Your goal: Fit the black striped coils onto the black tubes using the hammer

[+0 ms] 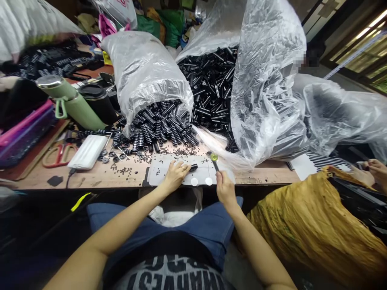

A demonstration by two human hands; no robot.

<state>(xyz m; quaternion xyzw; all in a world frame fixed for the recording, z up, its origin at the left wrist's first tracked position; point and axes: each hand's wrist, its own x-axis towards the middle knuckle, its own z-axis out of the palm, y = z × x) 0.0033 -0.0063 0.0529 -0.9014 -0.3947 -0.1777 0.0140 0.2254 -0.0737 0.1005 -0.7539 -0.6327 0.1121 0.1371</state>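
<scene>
My left hand (175, 175) is closed around a short black tube (193, 167), whose end points right over a pale flat board (160, 163) at the table's front edge. In my right hand (225, 187) is the dark handle of a small hammer (214, 157); its head, yellow-green and black, is raised just right of the tube and apart from it. Two white round spots show at the board's front edge. Tiny dark rings (184, 152) are scattered behind the board. Beyond them, ribbed black cylinders (160, 125) spill from a clear plastic bag (145, 60).
Smooth black tubes (211, 88) fill a large plastic bag (266, 88). To the left are red-handled scissors (57, 156), a white power bank (88, 152) and a green flask (77, 104). A yellow sack (290, 213) stands at right, near another person's hands (376, 173).
</scene>
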